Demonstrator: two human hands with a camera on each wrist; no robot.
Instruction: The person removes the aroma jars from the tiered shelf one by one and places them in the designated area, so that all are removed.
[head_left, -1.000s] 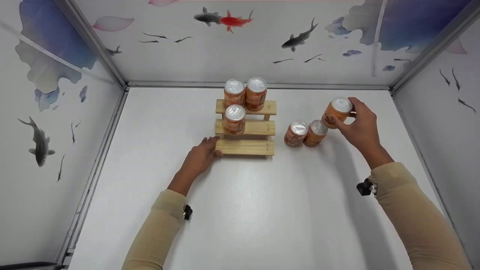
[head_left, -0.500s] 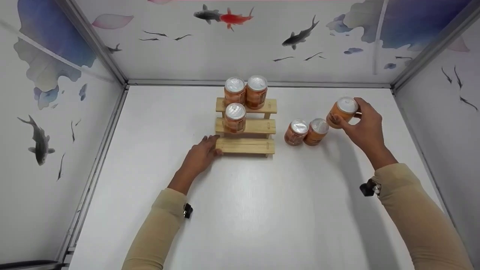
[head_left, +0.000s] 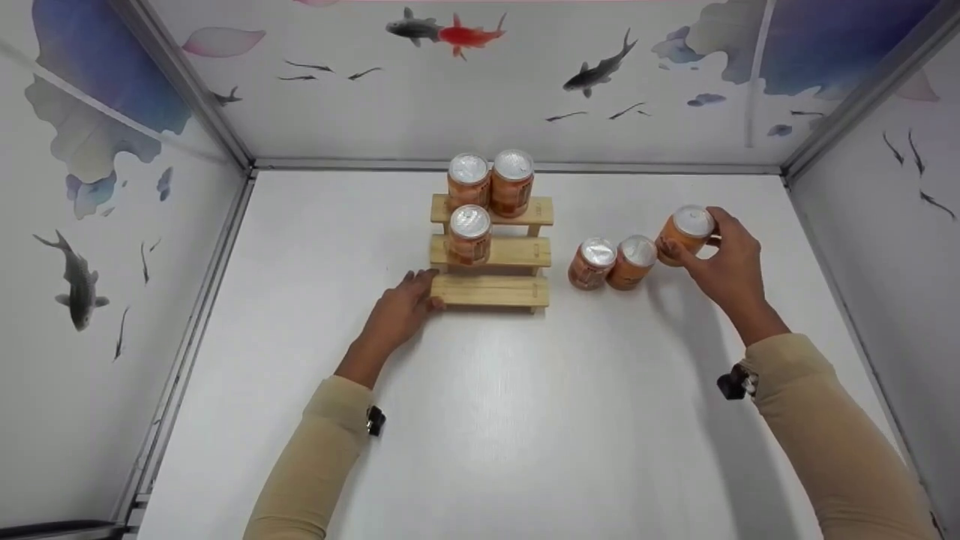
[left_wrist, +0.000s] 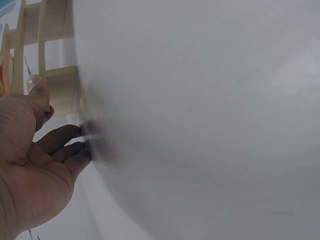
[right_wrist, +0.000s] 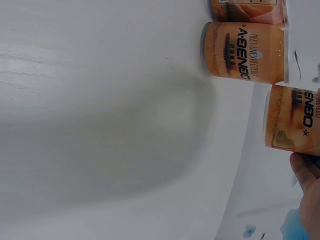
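Right hand [head_left: 726, 262]: grips the held can [head_left: 679, 234]; thumb on its near side, fingers on its right side, can body pinched between them.
Held can: orange, silver lid up, about upright; located between thumb and fingers, to the right of the two table cans. The right wrist view shows its base higher off the table [head_left: 487, 420] than theirs.
Nearest neighbour: right table can [head_left: 631, 262], just beside the held can; contact between the two cannot be told.
Left table can [head_left: 592, 264]: upright, against the right table can, to the right of the wooden stand [head_left: 491, 291].
Left hand [head_left: 401, 309]: at the left end of the lowest step; thumb at the front edge, fingertips at the rear, pinching the step end. In the left wrist view the remaining fingers are bent, tips close to the table.
Top step: carries the left top can [head_left: 469, 184] and the right top can [head_left: 512, 186], side by side.
Middle step: carries the middle can [head_left: 469, 236] toward its left end.
Back wall [head_left: 480, 112]: white, printed with fish.
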